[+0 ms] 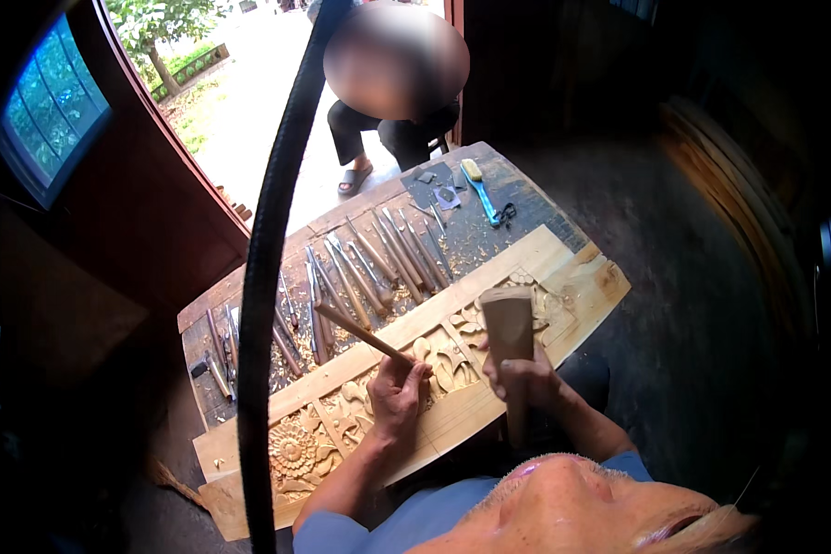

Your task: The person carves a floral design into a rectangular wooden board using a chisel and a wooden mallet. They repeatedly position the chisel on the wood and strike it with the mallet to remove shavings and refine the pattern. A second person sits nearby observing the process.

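My left hand is closed around a carving chisel, whose wooden handle slants up and leftward out of the fist. Its cutting end is hidden by my fingers, close to the carved leaves. In my right hand is a wooden mallet, its broad head raised above the board's right part. Beneath both hands lies a long pale wooden board with floral relief in framed panels. A large carved flower fills the left panel.
Several chisels lie in a row along the workbench, among wood shavings. A blue-handled brush rests at the far end. Across the bench a person sits near the open doorway. A dark strap crosses the view.
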Demonstrator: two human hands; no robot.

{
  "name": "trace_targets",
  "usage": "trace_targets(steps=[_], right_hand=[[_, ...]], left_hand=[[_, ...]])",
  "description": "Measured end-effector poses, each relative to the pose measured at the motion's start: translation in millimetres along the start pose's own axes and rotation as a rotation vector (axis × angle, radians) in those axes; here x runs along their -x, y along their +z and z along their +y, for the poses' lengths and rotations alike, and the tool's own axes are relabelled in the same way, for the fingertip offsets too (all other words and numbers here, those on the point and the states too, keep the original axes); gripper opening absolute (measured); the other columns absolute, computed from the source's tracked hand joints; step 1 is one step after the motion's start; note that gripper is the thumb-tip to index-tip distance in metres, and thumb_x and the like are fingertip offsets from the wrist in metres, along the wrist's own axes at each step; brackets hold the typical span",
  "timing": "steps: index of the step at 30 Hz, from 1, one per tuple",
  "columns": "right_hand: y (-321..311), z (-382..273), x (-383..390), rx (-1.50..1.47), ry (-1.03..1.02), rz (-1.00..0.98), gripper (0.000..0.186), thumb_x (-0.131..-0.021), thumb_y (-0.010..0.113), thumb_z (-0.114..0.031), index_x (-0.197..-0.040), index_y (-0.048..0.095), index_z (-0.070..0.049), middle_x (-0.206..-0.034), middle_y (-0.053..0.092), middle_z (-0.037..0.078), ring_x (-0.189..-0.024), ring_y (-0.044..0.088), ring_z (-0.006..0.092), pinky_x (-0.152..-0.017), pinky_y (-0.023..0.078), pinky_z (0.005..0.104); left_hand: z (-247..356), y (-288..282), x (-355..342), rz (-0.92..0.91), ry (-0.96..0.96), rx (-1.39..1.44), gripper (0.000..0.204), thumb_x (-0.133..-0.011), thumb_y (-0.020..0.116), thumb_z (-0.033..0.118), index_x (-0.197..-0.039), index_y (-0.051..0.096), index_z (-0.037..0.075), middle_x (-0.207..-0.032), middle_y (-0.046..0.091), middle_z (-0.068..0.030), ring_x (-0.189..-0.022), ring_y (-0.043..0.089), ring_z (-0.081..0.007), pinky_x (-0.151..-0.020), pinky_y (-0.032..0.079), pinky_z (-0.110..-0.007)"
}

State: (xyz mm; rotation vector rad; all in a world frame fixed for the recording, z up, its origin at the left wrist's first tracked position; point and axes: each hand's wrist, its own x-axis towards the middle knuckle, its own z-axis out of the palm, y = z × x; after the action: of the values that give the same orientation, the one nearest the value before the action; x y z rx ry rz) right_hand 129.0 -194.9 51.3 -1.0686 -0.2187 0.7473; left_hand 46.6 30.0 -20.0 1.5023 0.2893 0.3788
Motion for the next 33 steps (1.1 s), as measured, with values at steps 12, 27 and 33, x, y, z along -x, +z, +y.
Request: trace_targets(steps=[12,27,33], right_hand=[[13,23,0,0.140,0.181,-0.144,0.046,-0.083,0.077,-0.020,-0.117,0.056,0.002,-0.081,0.063,0.010,-0.062,0.062,0.0162,-0.054,0.053,0.0297],[-7,-21,-14,0.213,-0.057,-0.005,0.058,-0.088,0.070,-0.035,-0.129,0.053,0.002,-0.080,0.062,0.009,-0.055,0.058,0.0149,-0.050,0.051,0.0283],[-61,-129,-41,-0.104,-0.501,0.098,0.054,-0.102,0.058,-0.046,-0.132,0.051,-0.002,-0.085,0.058,0.003,-0.063,0.058,0.0083,-0.052,0.051,0.0219]], left_hand=[[-11,-6,1,-0.038,0.048,-0.005,0.011,-0.099,0.067,0.000,-0.109,0.062,-0.001,-0.091,0.075,-0.0095,-0.086,0.074,-0.0145,-0.078,0.059,-0.027],[-9,-3,2,0.010,0.010,0.032,0.009,-0.099,0.067,0.001,-0.106,0.062,-0.001,-0.091,0.074,-0.0081,-0.086,0.074,-0.0151,-0.077,0.061,-0.028],[-7,-4,0,-0.022,0.050,-0.016,0.010,-0.099,0.068,0.004,-0.106,0.062,-0.001,-0.091,0.074,-0.0073,-0.086,0.075,-0.0152,-0.072,0.061,-0.028]])
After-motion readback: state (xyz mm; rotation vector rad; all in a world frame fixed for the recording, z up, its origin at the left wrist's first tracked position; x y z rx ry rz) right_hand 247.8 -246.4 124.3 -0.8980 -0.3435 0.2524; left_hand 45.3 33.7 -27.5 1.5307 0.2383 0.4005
